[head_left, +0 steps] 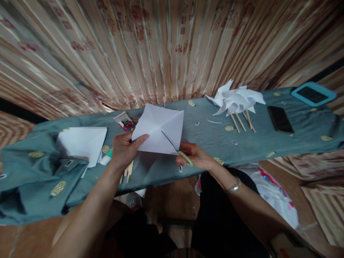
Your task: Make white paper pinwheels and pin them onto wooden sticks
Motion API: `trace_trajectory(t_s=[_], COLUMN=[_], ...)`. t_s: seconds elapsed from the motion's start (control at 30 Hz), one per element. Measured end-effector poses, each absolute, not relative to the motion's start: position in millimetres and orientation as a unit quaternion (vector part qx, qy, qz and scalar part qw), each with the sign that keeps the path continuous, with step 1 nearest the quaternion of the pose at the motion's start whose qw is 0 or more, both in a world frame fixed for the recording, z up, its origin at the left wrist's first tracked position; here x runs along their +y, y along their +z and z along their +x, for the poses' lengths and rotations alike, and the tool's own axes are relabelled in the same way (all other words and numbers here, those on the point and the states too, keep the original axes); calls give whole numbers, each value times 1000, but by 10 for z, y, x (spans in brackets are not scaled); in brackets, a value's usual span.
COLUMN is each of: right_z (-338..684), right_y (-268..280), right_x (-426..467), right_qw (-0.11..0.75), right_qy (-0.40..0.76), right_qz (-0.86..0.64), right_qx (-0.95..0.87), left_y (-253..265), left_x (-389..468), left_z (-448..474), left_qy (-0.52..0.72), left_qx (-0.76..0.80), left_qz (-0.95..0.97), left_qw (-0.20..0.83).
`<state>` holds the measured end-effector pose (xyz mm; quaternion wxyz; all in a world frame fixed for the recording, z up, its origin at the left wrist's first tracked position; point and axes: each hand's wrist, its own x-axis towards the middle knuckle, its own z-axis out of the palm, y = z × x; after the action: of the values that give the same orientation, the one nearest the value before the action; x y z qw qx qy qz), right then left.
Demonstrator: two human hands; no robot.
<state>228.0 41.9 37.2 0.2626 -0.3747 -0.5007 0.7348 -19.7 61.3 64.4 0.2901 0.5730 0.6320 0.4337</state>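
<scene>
A white square sheet of paper [156, 122] with diagonal creases is held up above the cloth-covered table. My left hand [125, 147] pinches its lower left edge, thumb on top. With my right hand [194, 154] I grip the light green handle of a pair of scissors [185, 157]. One dark blade lies over the paper, from the lower right corner toward the middle; the other blade is hidden. Below the sheet, several wooden sticks [130, 171] lie partly covered by my left hand and the paper. A small red and white box [125, 121] sits open just behind my left hand.
White paper pinwheels [236, 99] on wooden sticks lie at the right, beside a dark phone [280, 119] and a blue-framed tablet [313, 94]. A stack of white paper [83, 141] and a green and white glue-like tube [106, 157] are at the left. A striped curtain [161, 50] hangs behind.
</scene>
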Motion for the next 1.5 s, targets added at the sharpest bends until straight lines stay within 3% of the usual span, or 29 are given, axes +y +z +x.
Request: trace_trajectory(t_s=[0.87,1.27,1.33,1.5], right_z=[2283,2675,2791,2877], right_y=[344,388,373,324], right_x=[423,473,507,631], right_qw=[260,175,218,445], right_qy=[727,728,701,561], right_qz=[-377,-359,-396,-490], right_qx=[-511,-557,-552,-497], left_y=[643,717,697,612], left_x=[604,737,734,672], left_z=[-186,-426,-462,-369], left_qy=[425,467,463,387], left_qx=[636,645,639,610], left_qz=[578,540,546,598], left_qw=[283,275,283,348])
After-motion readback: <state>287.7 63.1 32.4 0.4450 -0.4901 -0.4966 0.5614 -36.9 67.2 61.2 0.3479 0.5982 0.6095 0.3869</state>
